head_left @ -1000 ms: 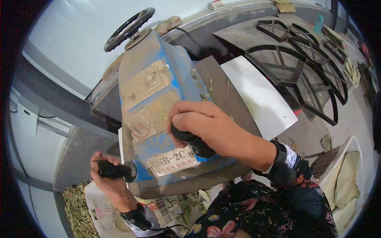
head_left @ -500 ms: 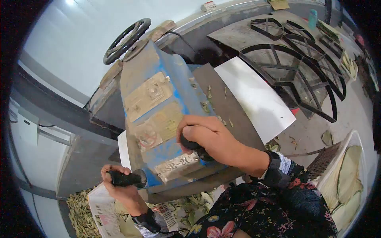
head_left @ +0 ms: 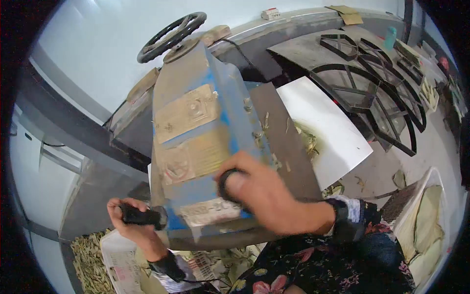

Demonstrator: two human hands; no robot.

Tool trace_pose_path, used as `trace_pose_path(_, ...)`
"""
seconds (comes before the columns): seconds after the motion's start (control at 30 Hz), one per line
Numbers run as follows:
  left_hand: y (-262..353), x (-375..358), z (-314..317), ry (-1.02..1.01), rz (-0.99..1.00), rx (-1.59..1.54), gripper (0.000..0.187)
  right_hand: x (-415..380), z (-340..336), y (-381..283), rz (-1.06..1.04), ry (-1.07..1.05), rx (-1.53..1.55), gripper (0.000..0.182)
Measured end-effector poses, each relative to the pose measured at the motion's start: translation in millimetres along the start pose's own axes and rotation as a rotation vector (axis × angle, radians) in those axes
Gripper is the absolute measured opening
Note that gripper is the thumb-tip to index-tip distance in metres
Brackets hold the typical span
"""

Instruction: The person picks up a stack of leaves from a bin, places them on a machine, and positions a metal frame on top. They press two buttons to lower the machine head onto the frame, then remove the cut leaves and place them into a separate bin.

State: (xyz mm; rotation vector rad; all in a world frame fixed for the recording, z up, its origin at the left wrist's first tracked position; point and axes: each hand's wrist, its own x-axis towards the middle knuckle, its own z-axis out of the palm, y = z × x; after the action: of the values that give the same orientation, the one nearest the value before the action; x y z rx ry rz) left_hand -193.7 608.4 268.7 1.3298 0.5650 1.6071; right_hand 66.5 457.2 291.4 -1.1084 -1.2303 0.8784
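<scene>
A dusty blue machine [head_left: 191, 152] with worn labels stands in front of me. My left hand [head_left: 139, 236] is closed around a black handle [head_left: 142, 215] at the machine's near left corner. My right hand [head_left: 267, 196], blurred by motion, wraps round a black knob [head_left: 228, 183] over the near right part of the machine top, with the thumb on its end. Under that hand a metal nameplate [head_left: 200, 214] is partly covered. Greenish-brown leaf pieces [head_left: 307, 138], blurred, show over the white sheet [head_left: 333, 132] right of the machine.
A black handwheel [head_left: 171, 36] rises at the machine's far end. Black metal frames [head_left: 367, 88] lie at the right. White baskets stand near me: one holds large flat green leaves [head_left: 426, 220], another [head_left: 115, 262] sits below the machine. Shredded pieces [head_left: 95, 262] are heaped at left.
The view has shifted slightly, so the machine appears higher. My right hand has moved with the knob, now blurred. Leaf pieces have appeared over the white sheet. My left hand keeps its grip.
</scene>
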Motion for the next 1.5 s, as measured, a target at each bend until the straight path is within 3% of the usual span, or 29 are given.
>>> trace_pose_path(0.07, 0, 25, -29, 0.111, -0.019, -0.046, 0.023, -6, 37, 10, -0.260, 0.126, -0.125, 0.040)
trace_pose_path(0.1, 0, 43, -54, 0.115, -0.061, 0.010, 0.026, -6, 42, 16, -0.259, 0.114, -0.124, 0.040)
trace_pose_path(0.17, 1, 63, -86, 0.135, -0.101, 0.074, 0.029, -5, 51, 30, -0.481, -0.151, -0.236, 0.062)
trace_pose_path(0.2, 1, 71, -95, 0.216, -0.020, 0.330, 0.035, -2, 45, 36, -0.484, -0.168, -0.232, 0.062)
trace_pose_path(0.23, 2, 75, -102, 0.296, 0.059, 0.584, 0.041, 1, 26, 45, -0.470, -0.199, -0.441, 0.063)
trace_pose_path(0.27, 4, 61, -88, 0.308, 0.060, 0.584, 0.041, 4, 3, 56, -0.454, -0.224, -0.653, 0.064)
trace_pose_path(0.33, 7, 16, -40, 0.285, 0.447, 0.825, 0.053, 11, -47, 90, -0.366, 0.047, -0.854, 0.065)
trace_pose_path(0.37, 3, 1, -45, 0.102, 0.328, 0.723, 0.058, 20, -77, 115, -0.202, 0.157, -0.851, 0.062)
trace_pose_path(0.4, -6, -11, -38, 0.116, 0.316, 0.728, 0.058, 27, -104, 137, -0.014, 0.246, -0.911, 0.065)
trace_pose_path(0.47, -22, -26, -16, 0.183, 0.335, 0.735, 0.062, 42, -150, 178, 0.022, 0.343, -1.140, 0.067)
trace_pose_path(0.53, -16, -22, -22, 0.221, 0.259, 0.732, 0.070, 58, -165, 187, 0.131, 0.284, -1.074, 0.070)
trace_pose_path(0.6, -16, -29, -19, 0.113, 0.388, 1.301, 0.069, 74, -163, 191, 0.243, 0.233, -1.010, 0.073)
trace_pose_path(0.67, -31, -64, 4, -0.415, 0.486, 1.301, 0.062, 81, -151, 187, 0.326, 0.152, -1.154, 0.072)
trace_pose_path(0.7, -43, -78, 24, -0.725, 0.368, 1.304, 0.055, 82, -144, 181, 0.329, 0.135, -1.154, 0.072)
trace_pose_path(0.73, -59, -92, 39, -0.946, 0.458, 1.143, 0.055, 82, -139, 172, 0.384, 0.081, -1.238, 0.069)
trace_pose_path(0.8, -88, -122, 53, -0.987, 0.600, 1.066, 0.053, 84, -136, 173, 0.429, 0.014, -1.326, 0.066)
trace_pose_path(0.9, -105, -127, 55, -1.085, 0.588, 1.165, 0.057, 87, -152, 190, 0.296, 0.091, -1.247, 0.062)
trace_pose_path(1.0, -108, -127, 58, -1.098, 0.753, 1.148, 0.055, 91, -159, 191, 0.263, 0.059, -1.184, 0.060)
trace_pose_path(1.07, -114, -129, 56, -1.084, 0.774, 1.142, 0.056, 94, -158, 185, 0.359, -0.010, -1.148, 0.057)
trace_pose_path(1.13, -123, -129, 53, -1.072, 0.801, 1.133, 0.057, 94, -163, 191, 0.323, 0.026, -1.032, 0.053)
trace_pose_path(1.23, -128, -126, 53, -0.930, 0.882, 1.033, 0.057, 96, -178, 192, 0.324, 0.033, -0.858, 0.047)
trace_pose_path(1.3, -123, -125, 49, -0.988, 0.789, 1.068, 0.054, 104, -182, 186, 0.355, -0.005, -0.797, 0.043)
trace_pose_path(1.37, -127, -126, 45, -0.924, 0.736, 1.114, 0.055, 114, -175, 158, 0.167, -0.078, -0.959, 0.035)
trace_pose_path(1.43, -122, -118, 45, -0.857, 0.681, 1.159, 0.055, 126, -161, 126, 0.106, -0.009, -0.845, 0.030)
trace_pose_path(1.5, -97, -104, 50, -0.591, 0.287, 1.143, 0.063, 135, -167, 131, 0.147, 0.037, -0.807, 0.029)
